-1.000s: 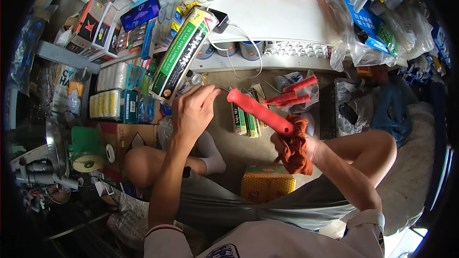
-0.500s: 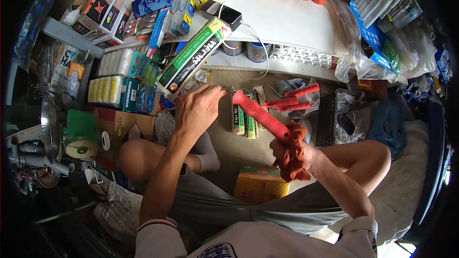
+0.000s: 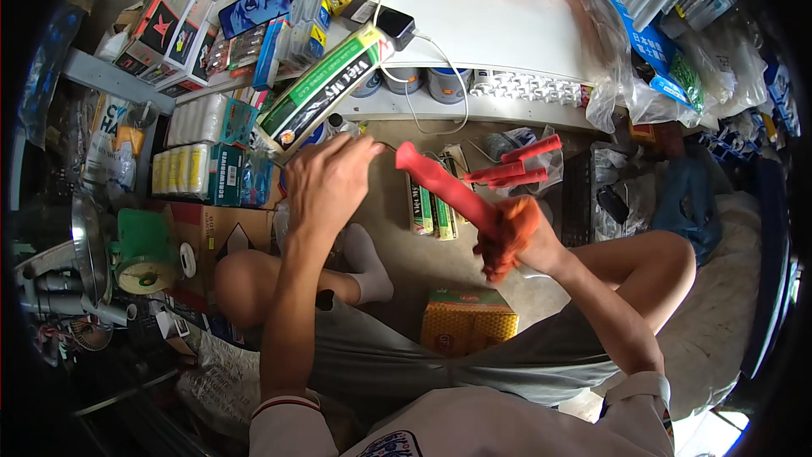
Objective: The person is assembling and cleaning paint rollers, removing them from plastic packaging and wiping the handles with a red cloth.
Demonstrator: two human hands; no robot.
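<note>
Over the floor (image 3: 397,258) near a white worktop (image 3: 507,30), L hand (image 3: 328,182) pinches a thin metal rod (image 3: 387,146) btwn its fingers; R hand (image 3: 539,241) grips a tilted red handle (image 3: 447,188) thru an orange cloth (image 3: 505,233), w/ a green-labelled roller (image 3: 321,89) just beyond L hand.

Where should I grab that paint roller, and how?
Probably around the red handle, coming from the lower right: it is long and narrow and slants down that way, away from the wrapped roller sleeve. The right hand and orange cloth cover its lower end.
</note>
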